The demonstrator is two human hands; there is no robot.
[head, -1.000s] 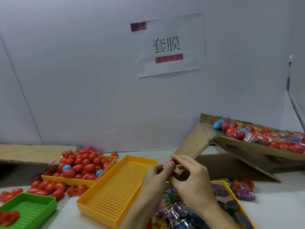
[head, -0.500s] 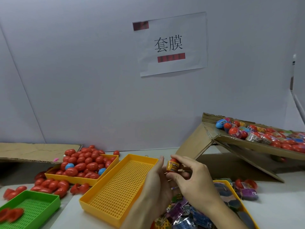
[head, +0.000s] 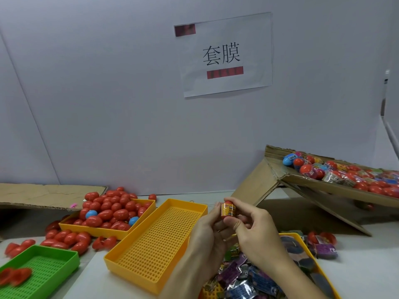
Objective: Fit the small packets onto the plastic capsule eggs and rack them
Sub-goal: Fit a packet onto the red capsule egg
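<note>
Looking down through the head camera, I see both hands raised together over the table (head: 367,272), holding one red capsule egg (head: 228,209) upright between them. An orange printed packet (head: 228,210) is wrapped around the egg's middle like a sleeve, with the red tip showing above and a red base below. The left hand (head: 205,238) cups the egg from the left, fingers curled against it. The right hand (head: 257,231) pinches it from the right, thumb pressed under the packet's lower edge.

Just left of the hands lies an empty yellow perforated tray (head: 155,244). Beyond it, a second yellow tray (head: 112,212) is heaped with bare red eggs and a few blue ones, with more red eggs spilled on the table around it. At the lower left sits a green perforated tray (head: 43,270) with a few red pieces in it, blurred. Under my wrists, another yellow tray (head: 302,238) holds a pile of loose packets in purple, blue and green. At the right, a tilted cardboard box (head: 323,186) carries many eggs already wearing packets. A white paper sign (head: 226,55) hangs on the wall behind.
</note>
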